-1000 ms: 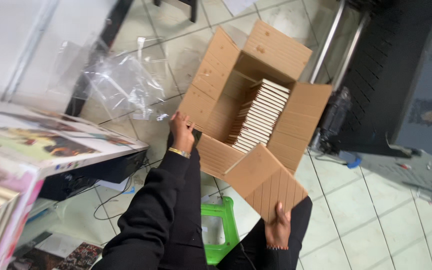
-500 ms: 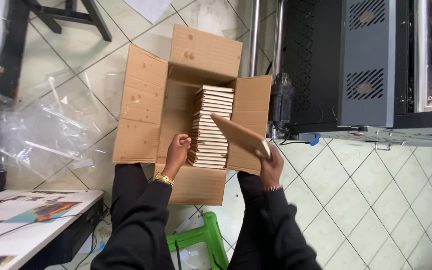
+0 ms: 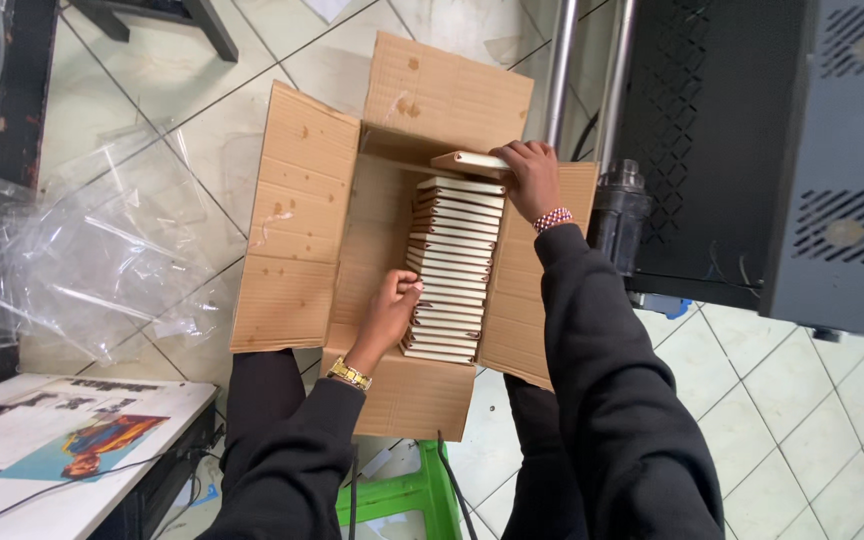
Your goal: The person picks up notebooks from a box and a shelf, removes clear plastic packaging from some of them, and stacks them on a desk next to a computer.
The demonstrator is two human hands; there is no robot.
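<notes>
A tan book [image 3: 469,160] is held flat in the right hand [image 3: 529,180] at the far end of the row of books [image 3: 452,270] in the cardboard box [image 3: 297,220]. The book's long axis lies crosswise to the row, and the grip is closed on its right end. The left hand [image 3: 389,312] rests, fingers curled, against the row's near left side.

Tan book [image 3: 467,160] tilted atop far end of book row [image 3: 455,270] inside open cardboard box [image 3: 297,230].
</notes>
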